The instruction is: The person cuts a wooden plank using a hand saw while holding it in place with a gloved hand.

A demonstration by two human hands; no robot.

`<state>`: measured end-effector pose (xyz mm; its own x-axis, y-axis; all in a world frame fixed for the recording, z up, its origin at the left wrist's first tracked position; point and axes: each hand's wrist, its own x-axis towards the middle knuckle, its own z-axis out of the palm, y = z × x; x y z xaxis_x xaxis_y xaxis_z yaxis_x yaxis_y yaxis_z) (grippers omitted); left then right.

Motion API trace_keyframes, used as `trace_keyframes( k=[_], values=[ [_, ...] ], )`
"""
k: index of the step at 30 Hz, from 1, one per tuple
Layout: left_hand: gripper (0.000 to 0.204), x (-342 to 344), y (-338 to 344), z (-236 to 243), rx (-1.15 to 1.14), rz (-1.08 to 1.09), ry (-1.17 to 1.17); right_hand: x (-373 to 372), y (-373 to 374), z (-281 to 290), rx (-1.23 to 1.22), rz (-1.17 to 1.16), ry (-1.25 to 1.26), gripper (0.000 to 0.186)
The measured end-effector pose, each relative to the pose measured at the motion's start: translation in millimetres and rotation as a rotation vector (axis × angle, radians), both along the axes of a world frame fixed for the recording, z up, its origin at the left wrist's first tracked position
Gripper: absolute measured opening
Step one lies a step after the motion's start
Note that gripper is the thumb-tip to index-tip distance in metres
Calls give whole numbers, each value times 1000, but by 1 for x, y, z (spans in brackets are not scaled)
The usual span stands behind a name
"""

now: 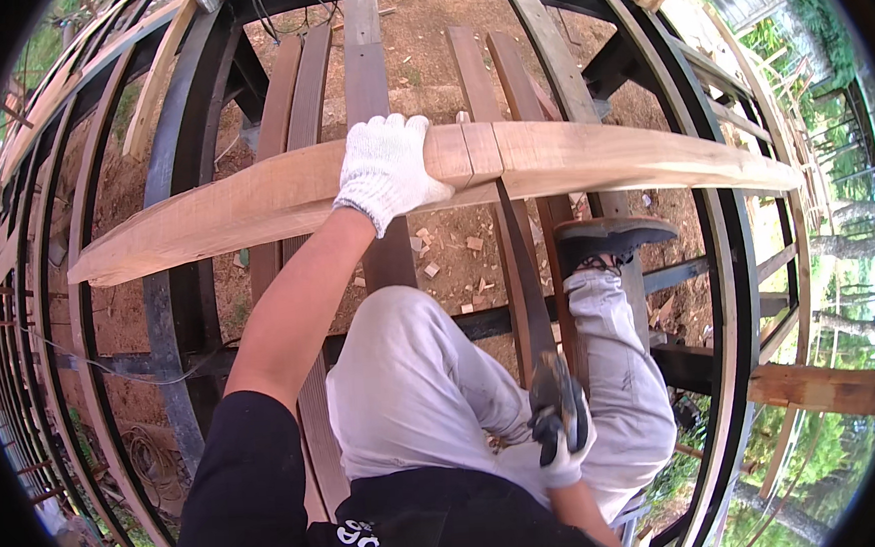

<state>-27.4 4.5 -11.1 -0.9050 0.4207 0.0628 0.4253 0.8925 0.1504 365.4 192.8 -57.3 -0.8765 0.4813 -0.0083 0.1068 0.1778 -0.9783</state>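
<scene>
A thick pale wooden beam point(611, 155) lies crosswise in front of me, over several planks and dark metal beams. My left hand point(387, 166), in a white knit glove, grips its top a little left of the middle, fingers over the far edge. Two lines or cuts cross the beam right of that hand. Down by my thighs, my right hand point(565, 448), in a white and dark glove, is closed round the handle of a handsaw point(528, 288). The dark blade points away from me, its far end at the beam's near side by the right-hand line.
Reddish-brown planks point(292, 112) run lengthwise over a dark metal frame point(175, 320) with open gaps. Dirt ground with wood scraps point(432, 270) shows below. My shoe point(611, 241) rests right of the saw, close to the beam. Trees and a railing stand at right.
</scene>
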Motion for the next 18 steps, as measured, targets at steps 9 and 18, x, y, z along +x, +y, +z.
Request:
trace_keyframes(
  k=[9,18],
  values=[
    [88,-5,17,-1,5,-27,-38,-230,25,-39,-180,1,229,55],
    [90,1,1,7,-52,-2,-16,12,17,-22,133,13,154,66]
  ],
)
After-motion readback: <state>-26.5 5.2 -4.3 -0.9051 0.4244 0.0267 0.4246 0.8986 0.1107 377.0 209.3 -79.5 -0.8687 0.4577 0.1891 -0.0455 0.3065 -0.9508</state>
